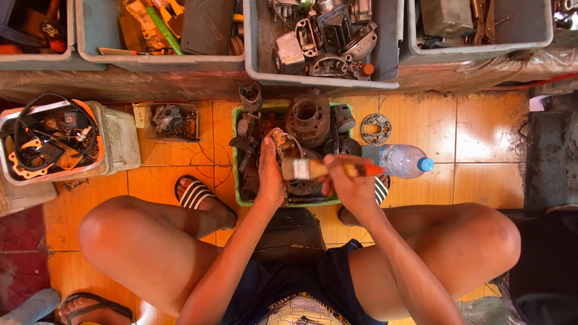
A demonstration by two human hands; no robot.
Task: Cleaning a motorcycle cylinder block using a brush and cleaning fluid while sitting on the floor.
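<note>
My left hand (pixel 269 171) grips a small greasy metal engine part (pixel 284 143) over a green tray (pixel 236 157). My right hand (pixel 349 183) holds a paintbrush (pixel 319 170) by its wooden, orange-tipped handle, with the bristles against the part. The tray holds several dirty engine pieces, among them a large finned cylinder (pixel 307 120). I sit low with my knees spread to either side of the tray.
A plastic water bottle (pixel 402 160) lies right of the tray, a round metal plate (pixel 376 128) behind it. Grey bins of parts (pixel 325 42) line a shelf above. A white tub of cables (pixel 51 141) and a small parts box (pixel 170 120) sit left.
</note>
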